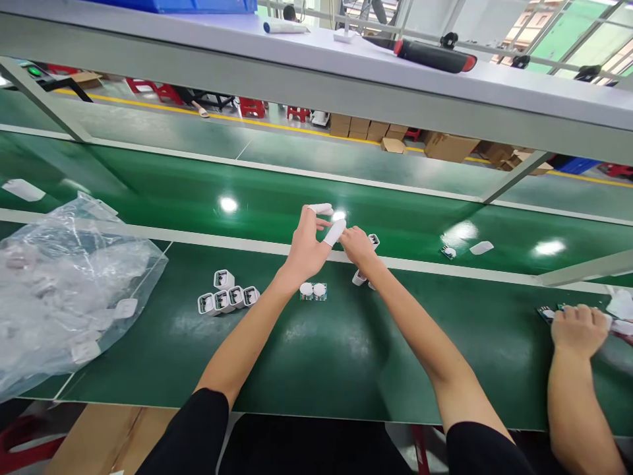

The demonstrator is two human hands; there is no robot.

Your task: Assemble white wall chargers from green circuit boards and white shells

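My left hand [309,247] is raised above the green work surface, with white finger cots on the thumb and on fingers. Its thumb and fingers are apart, with nothing seen between them. Close beside the left thumb tip, my right hand [359,249] has its fingers curled together; their tips and anything in them are hidden. White plastic housings [359,277] stand partly behind the right hand and wrist. Below the left hand lies a pair of small circuit boards [313,291] with round white parts on top. Several open white housings [224,280] with parts inside stand to the left.
A clear plastic bag [64,290] of white parts lies at far left. Another person's hand [581,330] works near circuit boards at far right. A shelf [316,56] crosses above, bearing a black-and-red tool [435,55]. A small board [448,252] and white cover [481,247] lie beyond the rail.
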